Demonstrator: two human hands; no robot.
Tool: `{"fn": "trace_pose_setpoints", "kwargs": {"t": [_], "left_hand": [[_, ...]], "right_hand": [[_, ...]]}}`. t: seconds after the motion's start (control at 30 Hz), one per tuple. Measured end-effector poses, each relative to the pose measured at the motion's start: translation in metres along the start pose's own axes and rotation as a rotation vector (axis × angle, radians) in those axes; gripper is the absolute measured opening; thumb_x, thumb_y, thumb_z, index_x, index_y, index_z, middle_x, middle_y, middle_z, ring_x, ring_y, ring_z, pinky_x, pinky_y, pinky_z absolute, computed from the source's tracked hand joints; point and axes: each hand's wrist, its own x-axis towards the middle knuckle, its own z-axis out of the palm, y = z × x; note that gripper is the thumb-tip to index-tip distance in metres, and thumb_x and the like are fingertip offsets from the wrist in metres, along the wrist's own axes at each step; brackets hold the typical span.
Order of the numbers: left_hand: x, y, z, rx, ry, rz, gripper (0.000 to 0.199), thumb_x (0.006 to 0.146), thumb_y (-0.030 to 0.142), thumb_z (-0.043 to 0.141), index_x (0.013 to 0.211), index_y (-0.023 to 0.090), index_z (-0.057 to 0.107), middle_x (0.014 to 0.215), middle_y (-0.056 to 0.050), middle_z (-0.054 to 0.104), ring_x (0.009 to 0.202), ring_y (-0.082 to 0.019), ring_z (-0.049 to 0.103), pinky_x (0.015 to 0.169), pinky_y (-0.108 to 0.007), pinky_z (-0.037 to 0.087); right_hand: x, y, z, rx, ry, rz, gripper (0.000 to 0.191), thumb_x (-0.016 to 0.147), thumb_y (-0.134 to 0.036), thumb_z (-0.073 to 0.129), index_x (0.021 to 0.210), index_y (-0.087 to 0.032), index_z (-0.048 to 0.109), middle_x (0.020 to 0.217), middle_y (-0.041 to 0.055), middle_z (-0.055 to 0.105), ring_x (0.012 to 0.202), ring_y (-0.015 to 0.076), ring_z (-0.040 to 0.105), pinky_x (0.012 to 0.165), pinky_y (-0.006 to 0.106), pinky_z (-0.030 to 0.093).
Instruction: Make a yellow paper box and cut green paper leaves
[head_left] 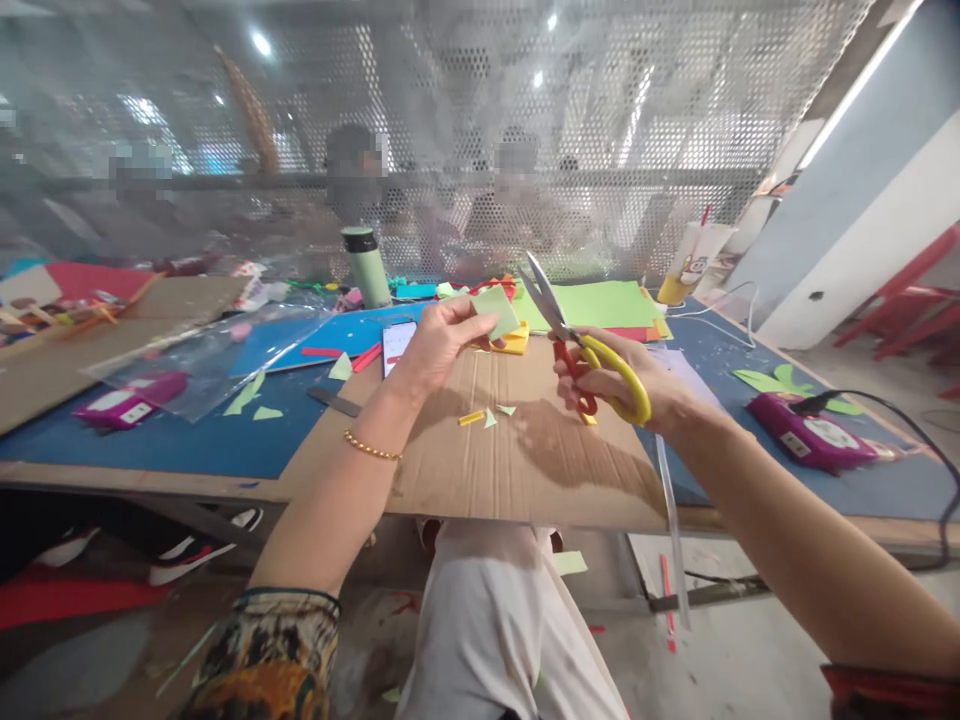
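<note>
Between the thumb and fingers of my left hand [448, 338] is a small piece of light green paper [497, 311]. My right hand [626, 372] grips a pair of scissors [551, 300] with one yellow and one red-orange handle; the blades point up and stand slightly apart, away from the paper. Beneath both hands lies a sheet of corrugated cardboard [450, 470]. Small green paper scraps [490, 417] and a yellow strip [472, 418] rest on it. Folded yellow pieces [513, 340] lie just behind my left hand.
A phone [398, 345] lies left of my left hand, near a dark flat blade [334, 402]. Behind stand a green bottle [366, 268] and a drink cup [691, 262]. Green sheets [600, 303] lie at the back. Purple devices sit left [131, 400] and right [810, 432], the right one with a cable.
</note>
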Motion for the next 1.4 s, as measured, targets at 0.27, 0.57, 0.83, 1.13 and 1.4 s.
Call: {"fn": "trace_pose_setpoints", "kwargs": {"t": [0.27, 0.57, 0.83, 1.13, 1.4], "left_hand": [[-0.006, 0.003, 0.008, -0.093, -0.021, 0.098, 0.024, 0.076, 0.033, 0.090, 0.076, 0.019, 0.072, 0.079, -0.001, 0.075, 0.081, -0.016, 0.072, 0.081, -0.030, 0.059], [-0.005, 0.000, 0.010, -0.022, -0.011, 0.035, 0.020, 0.083, 0.029, 0.088, 0.078, 0.017, 0.073, 0.082, -0.002, 0.075, 0.081, -0.014, 0.069, 0.079, -0.028, 0.057], [-0.008, -0.001, 0.014, -0.025, -0.072, 0.010, 0.015, 0.085, 0.026, 0.085, 0.079, 0.016, 0.074, 0.081, -0.003, 0.077, 0.077, -0.015, 0.072, 0.078, -0.030, 0.057], [-0.010, 0.002, 0.014, 0.008, -0.075, 0.000, 0.015, 0.085, 0.025, 0.083, 0.078, 0.016, 0.072, 0.078, -0.003, 0.076, 0.077, -0.016, 0.072, 0.078, -0.031, 0.054], [-0.008, -0.003, 0.013, 0.008, -0.106, 0.039, 0.017, 0.083, 0.030, 0.083, 0.077, 0.017, 0.074, 0.077, -0.004, 0.076, 0.076, -0.016, 0.071, 0.076, -0.031, 0.055]], "right_hand": [[-0.001, 0.001, 0.016, -0.278, -0.024, -0.119, 0.062, 0.075, -0.070, 0.091, 0.103, -0.024, 0.062, 0.073, -0.0046, 0.056, 0.061, 0.0132, 0.051, 0.049, 0.028, 0.040], [-0.003, 0.006, 0.019, -0.275, -0.018, -0.141, 0.071, 0.078, -0.085, 0.083, 0.107, -0.023, 0.063, 0.073, -0.0052, 0.052, 0.061, 0.0135, 0.049, 0.052, 0.030, 0.039], [-0.003, 0.006, 0.017, -0.304, 0.000, -0.139, 0.071, 0.078, -0.085, 0.083, 0.107, -0.023, 0.065, 0.069, -0.0067, 0.049, 0.057, 0.0122, 0.045, 0.050, 0.030, 0.035], [-0.007, 0.004, 0.020, -0.342, 0.017, -0.156, 0.068, 0.081, -0.084, 0.081, 0.104, -0.022, 0.064, 0.066, -0.0066, 0.049, 0.057, 0.0125, 0.046, 0.051, 0.030, 0.034], [-0.005, 0.010, 0.016, -0.312, 0.004, -0.151, 0.068, 0.083, -0.081, 0.082, 0.105, -0.020, 0.063, 0.067, -0.0069, 0.047, 0.056, 0.0107, 0.044, 0.051, 0.029, 0.030]]}}
